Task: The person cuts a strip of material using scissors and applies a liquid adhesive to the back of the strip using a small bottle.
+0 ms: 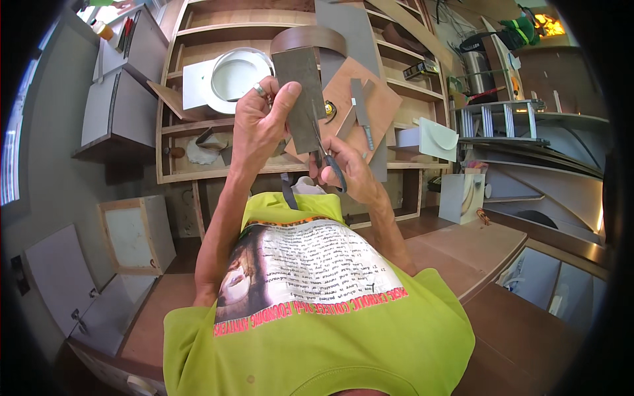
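Observation:
My left hand [259, 119] pinches the edge of a dark grey-brown rectangular sheet [297, 76], thumb on its face, and holds it upright in front of me. In my right hand [360, 177] is a pair of dark-handled scissors [337, 174], fingers through the handles. The scissor blades point up along the right lower edge of the sheet and meet it there. Whether they have cut into it cannot be made out. A curled brown strip [330, 39] lies just behind the sheet's top end.
Below is a wooden shelf frame [224, 170]. On it are a reddish-brown board [385, 102], a blue-handled flat-bladed tool [360, 102], a yellow tape measure [329, 109] and a white roll [263, 63]. A ladder [508, 122] stands right; cabinets [115, 112] stand left.

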Available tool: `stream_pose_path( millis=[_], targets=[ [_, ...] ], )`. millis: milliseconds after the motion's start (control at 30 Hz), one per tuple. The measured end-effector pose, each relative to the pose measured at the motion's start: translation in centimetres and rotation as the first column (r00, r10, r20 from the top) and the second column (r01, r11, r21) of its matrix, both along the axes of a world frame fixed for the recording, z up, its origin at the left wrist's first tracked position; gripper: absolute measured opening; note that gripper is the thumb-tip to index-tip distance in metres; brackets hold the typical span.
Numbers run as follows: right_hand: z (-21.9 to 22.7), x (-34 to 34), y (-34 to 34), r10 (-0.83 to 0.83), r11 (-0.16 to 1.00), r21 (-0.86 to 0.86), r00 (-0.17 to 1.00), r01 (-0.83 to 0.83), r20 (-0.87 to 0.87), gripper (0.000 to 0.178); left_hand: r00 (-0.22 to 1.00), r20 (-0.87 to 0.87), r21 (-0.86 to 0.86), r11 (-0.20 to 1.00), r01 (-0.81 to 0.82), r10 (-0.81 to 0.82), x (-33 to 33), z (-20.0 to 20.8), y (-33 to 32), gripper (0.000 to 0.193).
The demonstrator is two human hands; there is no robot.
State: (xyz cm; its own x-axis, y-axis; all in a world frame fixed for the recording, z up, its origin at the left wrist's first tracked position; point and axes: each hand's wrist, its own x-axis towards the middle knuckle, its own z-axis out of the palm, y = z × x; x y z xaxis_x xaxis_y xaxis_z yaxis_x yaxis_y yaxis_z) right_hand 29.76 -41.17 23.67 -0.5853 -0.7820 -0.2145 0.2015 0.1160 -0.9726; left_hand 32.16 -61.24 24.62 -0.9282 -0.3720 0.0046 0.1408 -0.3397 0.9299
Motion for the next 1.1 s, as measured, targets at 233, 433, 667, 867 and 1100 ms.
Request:
stream_pose_path(
  millis=[233,433,667,867,1100],
  targets=[
    [0.0,-0.9,0.9,-0.035,0.999,0.022,0.994,0.038,-0.105,0.044,1.0,-0.012,-0.154,0.988,0.013,-0.015,-1.8,0.7,0.9,0.032],
    [0.4,-1.4,1.2,-0.146,0.989,-0.039,0.984,0.142,-0.103,0.043,1.0,-0.005,-0.171,0.985,0.025,-0.026,-3.4,1.4,2.2,0.032],
    [0.5,-2.0,1.1,-0.193,0.967,-0.183,0.979,0.18,-0.061,0.042,0.998,-0.044,-0.182,0.982,0.043,-0.051,-4.4,2.3,2.9,0.029],
    [0.9,-2.8,0.4,-0.209,0.961,-0.188,0.978,0.203,-0.011,0.037,0.996,-0.082,-0.131,0.991,0.024,-0.034,-5.3,3.3,2.6,0.031],
    [1.2,-3.3,-0.6,-0.231,0.95,-0.211,0.973,0.232,0.028,0.03,0.998,-0.068,-0.146,0.989,-0.009,-0.001,-5.9,3.3,2.0,0.031]
  ],
)
